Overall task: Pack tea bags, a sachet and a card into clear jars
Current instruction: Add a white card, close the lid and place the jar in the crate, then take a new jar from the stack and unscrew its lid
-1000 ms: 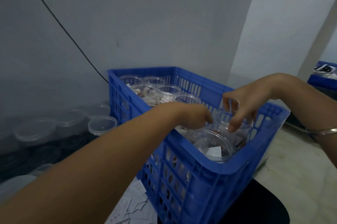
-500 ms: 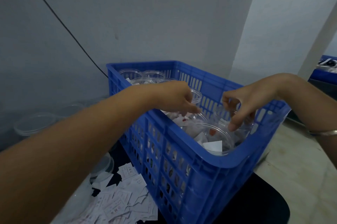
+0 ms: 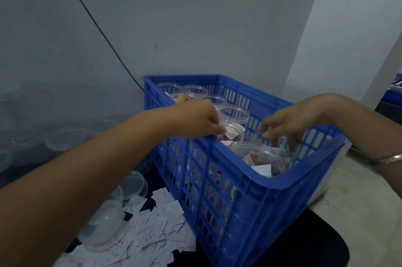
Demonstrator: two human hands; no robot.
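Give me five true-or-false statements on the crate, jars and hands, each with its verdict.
1. The crate is blue. True.
2. The jars in it wear lids. False: those whose tops show are open.
3. Paper slips lie outside the crate, to its left. True.
4. Both hands hang outside the crate. False: the left hand and right hand reach over it, the right one's fingers curled round a jar.
5. The right wrist is bare. False: it wears a bracelet.

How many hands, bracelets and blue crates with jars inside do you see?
Hands: 2 (left hand, right hand)
Bracelet: 1
Blue crate: 1
Total: 4
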